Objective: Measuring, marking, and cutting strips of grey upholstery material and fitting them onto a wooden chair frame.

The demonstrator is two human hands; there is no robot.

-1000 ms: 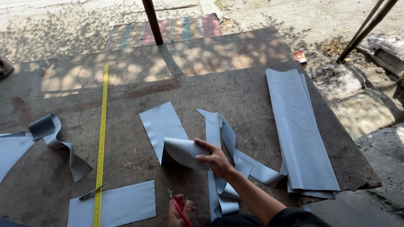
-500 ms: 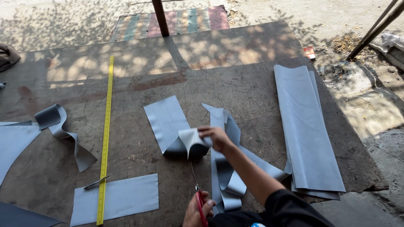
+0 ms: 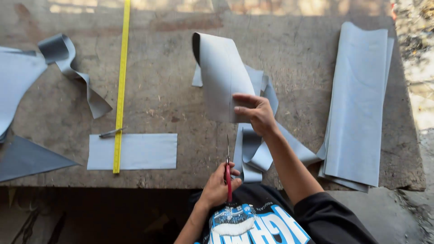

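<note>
right hand (image 3: pixel 257 114) pinching a curled grey sheet (image 3: pixel 222 77) up off the table (image 3: pixel 172 86); left hand (image 3: pixel 218 186) gripping red scissors (image 3: pixel 228 174) just below it

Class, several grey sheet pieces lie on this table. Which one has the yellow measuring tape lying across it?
The flat rectangular piece near the table's front edge. The yellow tape crosses its left end; the other pieces lie clear of it.

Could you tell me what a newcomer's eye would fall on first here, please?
First, the right hand lifting a curled grey sheet above the middle of the worn table. Just below, the left hand grips red-handled scissors at the near edge. A yellow tape measure runs along the left.
</note>
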